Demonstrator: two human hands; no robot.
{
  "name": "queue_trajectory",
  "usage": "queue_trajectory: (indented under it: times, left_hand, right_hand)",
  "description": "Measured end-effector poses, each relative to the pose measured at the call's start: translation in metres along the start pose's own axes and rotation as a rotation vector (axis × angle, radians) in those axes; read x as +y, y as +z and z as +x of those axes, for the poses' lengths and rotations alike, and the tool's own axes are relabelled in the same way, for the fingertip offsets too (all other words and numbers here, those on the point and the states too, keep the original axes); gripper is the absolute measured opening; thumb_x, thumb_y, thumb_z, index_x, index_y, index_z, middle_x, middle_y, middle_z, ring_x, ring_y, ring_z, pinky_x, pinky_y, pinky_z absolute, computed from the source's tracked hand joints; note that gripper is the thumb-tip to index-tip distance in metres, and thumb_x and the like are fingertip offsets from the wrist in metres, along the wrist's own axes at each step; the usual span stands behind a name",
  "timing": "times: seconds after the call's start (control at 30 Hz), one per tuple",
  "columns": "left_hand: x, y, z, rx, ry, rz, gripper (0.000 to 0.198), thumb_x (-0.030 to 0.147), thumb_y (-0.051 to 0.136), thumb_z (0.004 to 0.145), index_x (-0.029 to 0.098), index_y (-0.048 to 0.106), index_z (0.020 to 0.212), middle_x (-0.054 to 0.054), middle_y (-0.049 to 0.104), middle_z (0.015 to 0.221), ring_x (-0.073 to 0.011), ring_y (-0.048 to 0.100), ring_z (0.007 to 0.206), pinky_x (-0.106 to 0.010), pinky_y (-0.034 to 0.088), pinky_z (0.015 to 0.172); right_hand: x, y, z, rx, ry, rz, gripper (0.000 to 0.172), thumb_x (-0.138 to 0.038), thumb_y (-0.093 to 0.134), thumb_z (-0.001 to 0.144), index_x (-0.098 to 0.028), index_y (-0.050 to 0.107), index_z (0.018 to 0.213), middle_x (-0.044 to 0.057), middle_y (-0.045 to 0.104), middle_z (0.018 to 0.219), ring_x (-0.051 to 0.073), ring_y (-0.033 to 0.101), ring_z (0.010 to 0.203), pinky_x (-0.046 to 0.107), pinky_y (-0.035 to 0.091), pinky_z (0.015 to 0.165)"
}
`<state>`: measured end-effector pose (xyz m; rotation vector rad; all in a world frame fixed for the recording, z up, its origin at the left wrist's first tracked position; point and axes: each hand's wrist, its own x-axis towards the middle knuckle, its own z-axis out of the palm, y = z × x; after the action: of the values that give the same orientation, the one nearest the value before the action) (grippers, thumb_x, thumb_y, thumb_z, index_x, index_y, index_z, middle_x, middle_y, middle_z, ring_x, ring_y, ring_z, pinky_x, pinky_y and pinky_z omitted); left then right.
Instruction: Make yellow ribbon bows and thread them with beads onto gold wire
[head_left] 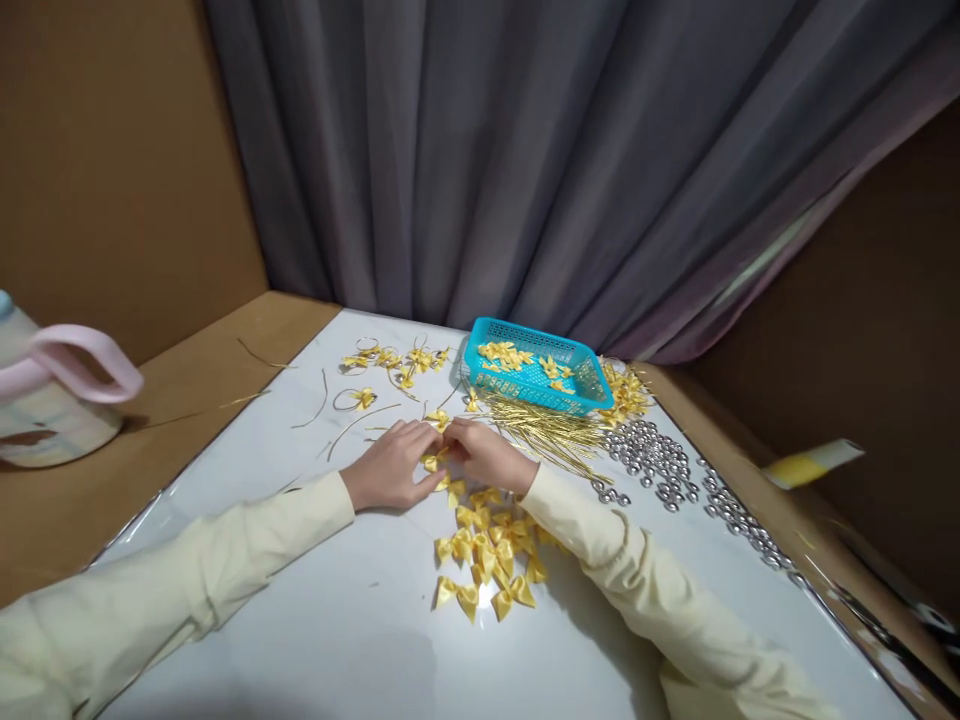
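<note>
Evidently, both hands are brought together at the centre of the frame, above the white tabletop (300, 620), fingertips near one another. The left hand (394, 465) has its fingers bent inward and its thumb extended; the right hand (487, 455) is curled, its fingers folded. Whether either is clenched on an item cannot be determined, as the fingers cover the point of contact. A yellow bow (437, 420) sits directly above the fingertips in the frame; whether it is grasped or merely adjacent cannot be told. Loose yellow bows (491, 545) lie in a cluster at lower centre, beneath the hands in the frame. Right of upper centre, a turquoise basket (540, 398) contains further bows (506, 355); gold ties (551, 430) lie along its near side. Small silver pieces (652, 460) are spread at right of centre. Looped pieces with bows (409, 360) lie left of the basket
</note>
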<state>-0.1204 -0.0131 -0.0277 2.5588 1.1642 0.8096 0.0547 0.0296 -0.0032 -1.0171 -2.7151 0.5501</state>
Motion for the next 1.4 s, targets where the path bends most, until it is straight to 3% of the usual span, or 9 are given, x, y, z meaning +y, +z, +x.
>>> queue_trajectory:
  times: [0.1,0.23,0.37,0.5,0.73,0.87,0.97,1.2,1.4]
  left_hand:
    - [0.000,0.002,-0.001,-0.036,0.056,-0.004,0.015,0.023,0.049,0.083,0.014,0.051,0.095,-0.010,0.059,0.092,-0.0239,0.055,0.088,-0.037,0.041,0.078]
    - [-0.004,0.003,0.000,-0.061,0.105,-0.028,0.016,0.017,0.036,0.090,0.015,0.052,0.091,-0.008,0.061,0.088,-0.0200,0.056,0.085,-0.033,0.044,0.079]
    - [-0.006,0.005,0.002,-0.033,0.072,-0.055,0.018,0.017,0.035,0.092,0.015,0.053,0.093,-0.009,0.062,0.089,-0.0194,0.058,0.086,-0.033,0.045,0.080]
    - [-0.010,0.004,0.002,0.004,0.006,-0.087,0.018,0.017,0.037,0.091,0.015,0.055,0.093,-0.009,0.065,0.091,-0.0197,0.061,0.086,-0.033,0.046,0.080]
    - [-0.015,0.000,0.001,-0.039,-0.024,-0.151,0.033,0.004,0.044,0.070,0.016,0.059,0.097,-0.006,0.067,0.099,-0.0200,0.060,0.094,-0.033,0.045,0.087]
    - [-0.013,0.000,0.003,-0.064,-0.031,-0.175,0.019,0.016,0.046,0.082,0.017,0.059,0.097,-0.006,0.067,0.099,-0.0205,0.059,0.096,-0.034,0.043,0.090]
    - [-0.014,0.001,0.005,-0.069,-0.044,-0.194,0.018,0.019,0.043,0.088,0.018,0.059,0.095,-0.005,0.068,0.097,-0.0178,0.061,0.091,-0.029,0.045,0.086]
    - [-0.019,0.004,0.005,-0.058,-0.054,-0.214,0.019,0.016,0.044,0.087,0.017,0.060,0.098,-0.005,0.068,0.098,-0.0170,0.063,0.089,-0.026,0.047,0.082]
    - [-0.019,0.004,0.006,-0.043,-0.044,-0.211,0.022,0.013,0.044,0.084,0.016,0.061,0.097,-0.005,0.069,0.097,-0.0170,0.063,0.088,-0.026,0.048,0.081]
  right_hand:
    - [0.002,-0.004,-0.008,0.029,0.017,-0.007,0.023,0.007,0.050,0.069,-0.012,0.060,0.077,0.004,0.060,0.077,0.013,0.055,0.072,0.022,0.041,0.066]
    - [0.003,-0.008,-0.019,0.049,0.012,-0.047,0.022,0.005,0.049,0.075,-0.011,0.060,0.085,0.006,0.063,0.081,0.014,0.058,0.074,0.022,0.043,0.067]
    - [-0.004,-0.007,-0.026,0.036,-0.066,-0.129,0.022,-0.003,0.058,0.077,-0.010,0.058,0.098,0.012,0.062,0.099,0.019,0.057,0.089,0.028,0.045,0.076]
    - [-0.010,-0.002,-0.024,-0.021,-0.152,-0.236,0.013,-0.009,0.055,0.083,-0.008,0.062,0.094,0.016,0.064,0.098,0.025,0.057,0.094,0.037,0.043,0.083]
    - [-0.003,0.001,-0.020,0.008,-0.130,-0.297,0.016,-0.016,0.049,0.090,-0.009,0.063,0.091,0.013,0.065,0.086,0.021,0.061,0.083,0.031,0.045,0.074]
    - [0.002,-0.001,-0.024,0.041,-0.103,-0.266,0.013,-0.011,0.048,0.090,-0.013,0.061,0.089,0.007,0.065,0.085,0.014,0.061,0.076,0.022,0.044,0.068]
    - [0.000,-0.002,-0.027,0.054,-0.112,-0.260,0.008,-0.016,0.053,0.088,-0.013,0.059,0.092,0.007,0.064,0.086,0.014,0.060,0.077,0.022,0.045,0.068]
    - [-0.019,0.001,-0.030,0.019,-0.211,-0.336,0.022,-0.026,0.063,0.081,-0.012,0.058,0.099,0.011,0.063,0.095,0.023,0.057,0.088,0.032,0.046,0.074]
    - [-0.025,0.007,-0.024,-0.010,-0.261,-0.391,0.009,-0.013,0.054,0.086,-0.012,0.058,0.093,0.012,0.063,0.092,0.023,0.058,0.089,0.033,0.046,0.075]
